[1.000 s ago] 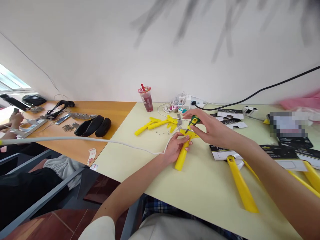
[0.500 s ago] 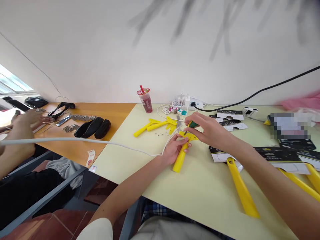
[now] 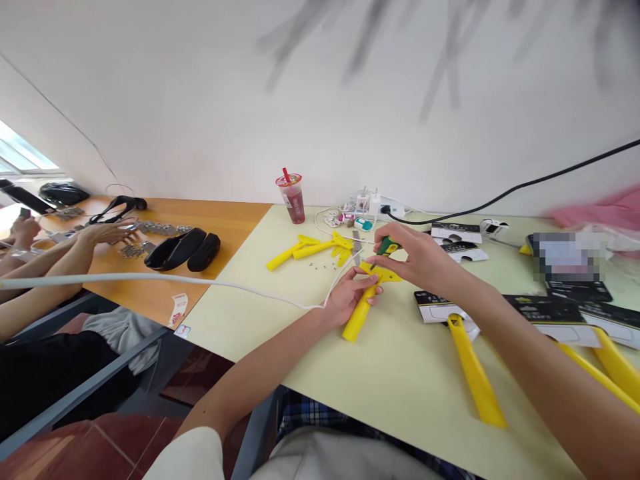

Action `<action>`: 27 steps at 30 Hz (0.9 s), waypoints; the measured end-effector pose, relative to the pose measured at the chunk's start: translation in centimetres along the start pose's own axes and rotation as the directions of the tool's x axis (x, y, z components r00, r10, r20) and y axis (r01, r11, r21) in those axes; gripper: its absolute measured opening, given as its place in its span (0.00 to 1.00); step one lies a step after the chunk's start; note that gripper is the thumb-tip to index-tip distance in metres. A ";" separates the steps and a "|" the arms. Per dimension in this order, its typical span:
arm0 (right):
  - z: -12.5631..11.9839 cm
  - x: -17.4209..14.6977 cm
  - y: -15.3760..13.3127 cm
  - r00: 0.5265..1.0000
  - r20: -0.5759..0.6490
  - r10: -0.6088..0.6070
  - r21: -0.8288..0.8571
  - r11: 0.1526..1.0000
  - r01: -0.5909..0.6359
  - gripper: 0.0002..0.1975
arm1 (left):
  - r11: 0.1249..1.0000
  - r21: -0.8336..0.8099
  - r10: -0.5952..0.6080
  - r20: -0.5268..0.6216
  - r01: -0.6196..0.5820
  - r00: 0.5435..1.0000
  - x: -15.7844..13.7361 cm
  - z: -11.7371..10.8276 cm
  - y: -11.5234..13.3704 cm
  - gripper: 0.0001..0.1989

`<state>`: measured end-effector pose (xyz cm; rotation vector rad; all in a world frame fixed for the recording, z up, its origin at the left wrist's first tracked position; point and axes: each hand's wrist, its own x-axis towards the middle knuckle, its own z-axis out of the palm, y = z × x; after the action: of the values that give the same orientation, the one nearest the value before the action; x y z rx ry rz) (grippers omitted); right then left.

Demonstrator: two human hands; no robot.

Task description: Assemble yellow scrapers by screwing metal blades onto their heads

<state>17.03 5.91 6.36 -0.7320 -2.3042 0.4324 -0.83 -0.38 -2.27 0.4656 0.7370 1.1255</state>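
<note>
Left hand (image 3: 346, 297) grips the yellow tool (image 3: 356, 321), right hand (image 3: 414, 253) the screwdriver (image 3: 389, 245); loose bits (image 3: 325, 267), maybe screws, at ten o'clock seem left to do.

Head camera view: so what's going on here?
The person's left hand grips a yellow handle, while the right hand holds a green-and-yellow screwdriver with its tip at the handle's wide end. Small metal parts and other yellow pieces lie beyond the left hand on the pale table. At the left, another person's hand is over the orange table.
</note>
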 end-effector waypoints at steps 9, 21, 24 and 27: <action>-0.9 -0.3 0.3 0.990 0.118 0.073 0.278 0.955 -0.103 0.10 | 0.999 0.002 0.035 0.002 -0.035 0.999 0.1 -0.3 0.2 0.32; -0.5 -0.2 -0.2 0.987 0.027 0.161 0.145 0.976 -0.163 0.20 | 1.000 -0.018 -0.003 0.010 0.003 1.000 0.4 -0.4 0.0 0.27; -1.7 -0.3 -1.8 0.994 0.018 0.107 0.051 0.993 -0.107 0.14 | 0.999 -0.034 -0.018 0.031 0.019 0.999 0.6 -0.3 -0.1 0.23; -3.2 0.1 -3.5 0.987 -0.140 0.073 0.000 0.997 -0.073 0.12 | 1.000 -0.027 -0.016 0.004 0.016 1.000 0.7 -0.3 -0.1 0.22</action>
<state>17.79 3.50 10.39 -0.8249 -2.1533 0.3960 -0.79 0.22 -2.77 0.4384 0.7204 1.1181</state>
